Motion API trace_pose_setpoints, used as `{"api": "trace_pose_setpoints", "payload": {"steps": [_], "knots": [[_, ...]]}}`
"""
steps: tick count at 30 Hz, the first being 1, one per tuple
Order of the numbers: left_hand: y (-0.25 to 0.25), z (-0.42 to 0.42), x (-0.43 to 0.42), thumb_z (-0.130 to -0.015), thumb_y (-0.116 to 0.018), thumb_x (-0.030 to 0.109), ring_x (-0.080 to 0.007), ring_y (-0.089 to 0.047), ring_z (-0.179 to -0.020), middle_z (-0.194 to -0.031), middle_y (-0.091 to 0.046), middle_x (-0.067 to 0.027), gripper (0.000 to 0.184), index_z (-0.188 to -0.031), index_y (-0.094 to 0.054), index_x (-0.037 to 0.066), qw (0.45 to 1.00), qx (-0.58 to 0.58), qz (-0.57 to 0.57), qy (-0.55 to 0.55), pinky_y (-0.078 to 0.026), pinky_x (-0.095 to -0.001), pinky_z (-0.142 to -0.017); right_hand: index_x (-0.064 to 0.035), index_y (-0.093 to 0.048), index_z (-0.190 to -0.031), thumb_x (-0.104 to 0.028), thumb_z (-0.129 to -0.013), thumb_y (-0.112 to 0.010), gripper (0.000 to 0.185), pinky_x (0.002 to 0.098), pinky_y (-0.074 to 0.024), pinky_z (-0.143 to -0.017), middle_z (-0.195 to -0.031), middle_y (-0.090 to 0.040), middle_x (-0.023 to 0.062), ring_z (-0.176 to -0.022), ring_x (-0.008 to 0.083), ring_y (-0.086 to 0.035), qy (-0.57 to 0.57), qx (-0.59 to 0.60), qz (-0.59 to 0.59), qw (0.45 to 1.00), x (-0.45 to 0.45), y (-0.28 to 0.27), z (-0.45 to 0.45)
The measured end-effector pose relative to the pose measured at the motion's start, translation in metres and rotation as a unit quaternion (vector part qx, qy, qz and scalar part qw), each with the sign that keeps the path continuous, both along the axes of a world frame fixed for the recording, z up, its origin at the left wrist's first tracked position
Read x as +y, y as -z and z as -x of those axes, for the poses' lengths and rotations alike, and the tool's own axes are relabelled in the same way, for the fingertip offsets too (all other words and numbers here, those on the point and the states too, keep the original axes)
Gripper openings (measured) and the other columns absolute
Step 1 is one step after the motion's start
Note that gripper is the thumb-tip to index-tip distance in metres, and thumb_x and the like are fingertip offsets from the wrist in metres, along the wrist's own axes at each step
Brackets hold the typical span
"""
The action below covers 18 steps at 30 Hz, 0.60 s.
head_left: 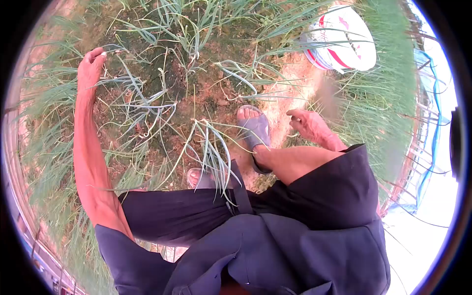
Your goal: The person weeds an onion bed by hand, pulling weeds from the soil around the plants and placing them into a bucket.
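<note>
At the upper left my left hand (pixel 90 70) reaches out over the plants, thumb and forefinger pressed together. A thin green onion leaf (pixel 117 48) runs close by its fingertips; whether it is pinched there, I cannot make out. Just beside it grows a clump of green onions (pixel 142 101) with bent leaves. My right hand (pixel 314 129) hovers above my right knee, fingers loosely bent and apart, with nothing visible in them. Another green onion clump (pixel 211 142) droops between my legs, its leaves lying toward my shorts.
A white bucket with red markings (pixel 351 42) stands tilted among the onion leaves at upper right. My sandalled foot (pixel 254 129) rests on bare soil (pixel 282 98). Dense green onions (pixel 378 108) grow along the right, near blue netting (pixel 432 123).
</note>
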<state>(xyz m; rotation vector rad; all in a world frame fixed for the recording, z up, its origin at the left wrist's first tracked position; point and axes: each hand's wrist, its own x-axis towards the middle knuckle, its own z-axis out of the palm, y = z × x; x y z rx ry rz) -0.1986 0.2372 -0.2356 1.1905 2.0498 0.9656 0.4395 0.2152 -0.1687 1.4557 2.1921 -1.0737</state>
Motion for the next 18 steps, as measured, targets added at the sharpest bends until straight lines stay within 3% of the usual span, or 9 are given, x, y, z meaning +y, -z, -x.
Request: {"api": "trace_pose_setpoints", "payload": {"steps": [1,3,6,9,11,15,16,18], "knots": [[-0.019,-0.007,-0.003,-0.09,-0.065,0.029,-0.0222,-0.06,-0.113,-0.121,-0.065,-0.0152,0.051,-0.129,-0.058,-0.004,1.0,0.002,-0.003,-0.001,-0.044,-0.0334,-0.1,-0.0071,-0.056,-0.126,-0.016,-0.086,-0.063,0.042,0.046,-0.0513,-0.084,-0.105,-0.066,0.0227,-0.098,0.0393,-0.064,-0.01,0.0,0.033,0.999,-0.012,0.022,-0.002],[-0.052,-0.024,-0.01,-0.091,-0.064,0.03,-0.0226,-0.059,-0.116,-0.124,-0.064,-0.0161,0.051,-0.129,-0.057,-0.004,1.0,0.006,-0.014,0.0,-0.042,-0.0336,-0.101,-0.0053,-0.053,-0.129,-0.013,-0.085,-0.064,0.046,0.0439,-0.0532,-0.086,-0.123,-0.06,0.0227,-0.104,0.0384,-0.064,-0.06,-0.013,-0.065,0.996,-0.022,0.065,-0.015],[-0.098,-0.066,-0.028,-0.094,-0.059,0.03,-0.0237,-0.054,-0.123,-0.132,-0.059,-0.0142,0.051,-0.134,-0.054,-0.001,0.999,-0.014,-0.038,0.031,-0.038,-0.0372,-0.107,-0.0073,-0.048,-0.136,-0.011,-0.082,-0.064,0.057,0.0453,-0.0511,-0.091,-0.135,-0.05,0.0224,-0.11,0.0409,-0.06,-0.062,-0.107,-0.112,0.986,-0.014,0.088,-0.034],[-0.112,-0.098,-0.037,-0.095,-0.058,0.023,-0.0228,-0.055,-0.122,-0.132,-0.059,-0.0137,0.045,-0.134,-0.053,0.0,0.994,-0.039,-0.088,0.047,-0.04,-0.0368,-0.106,-0.0069,-0.06,-0.122,-0.025,-0.085,-0.063,0.041,0.0454,-0.0518,-0.086,-0.12,-0.062,0.0254,-0.106,0.0418,-0.062,-0.113,-0.212,-0.162,0.957,-0.036,0.098,-0.06],[-0.123,-0.118,-0.043,-0.095,-0.06,0.017,-0.0222,-0.058,-0.118,-0.129,-0.061,-0.0145,0.042,-0.132,-0.054,-0.001,0.992,-0.035,-0.108,0.049,-0.043,-0.0353,-0.103,-0.0065,-0.061,-0.12,-0.026,-0.086,-0.062,0.04,0.0449,-0.052,-0.085,-0.117,-0.063,0.0247,-0.104,0.0406,-0.062,-0.126,-0.25,-0.178,0.943,-0.047,0.1,-0.072],[-0.119,-0.14,-0.046,-0.095,-0.06,0.014,-0.0208,-0.061,-0.113,-0.127,-0.062,-0.0126,0.038,-0.131,-0.055,0.002,0.986,-0.01,-0.147,0.072,-0.047,-0.0341,-0.098,-0.0057,-0.062,-0.118,-0.029,-0.087,-0.061,0.039,0.0438,-0.0523,-0.082,-0.111,-0.064,0.0232,-0.1,0.0381,-0.064,-0.052,-0.252,-0.163,0.952,-0.061,0.086,-0.092],[-0.114,-0.143,-0.044,-0.096,-0.059,0.017,-0.0239,-0.058,-0.119,-0.132,-0.059,-0.0133,0.041,-0.134,-0.053,0.003,0.987,-0.003,-0.136,0.088,-0.043,-0.0361,-0.103,-0.0055,-0.063,-0.117,-0.03,-0.087,-0.061,0.038,0.0435,-0.0524,-0.081,-0.11,-0.065,0.0229,-0.099,0.0375,-0.064,-0.027,-0.251,-0.161,0.954,-0.065,0.081,-0.097],[-0.112,-0.156,-0.042,-0.095,-0.059,0.014,-0.0233,-0.06,-0.115,-0.129,-0.06,-0.0128,0.04,-0.133,-0.054,0.003,0.978,0.026,-0.172,0.118,-0.045,-0.0359,-0.101,-0.0051,-0.063,-0.116,-0.031,-0.088,-0.06,0.038,0.043,-0.0525,-0.079,-0.107,-0.065,0.0221,-0.097,0.0363,-0.065,0.016,-0.247,-0.158,0.956,-0.073,0.071,-0.106]]}}
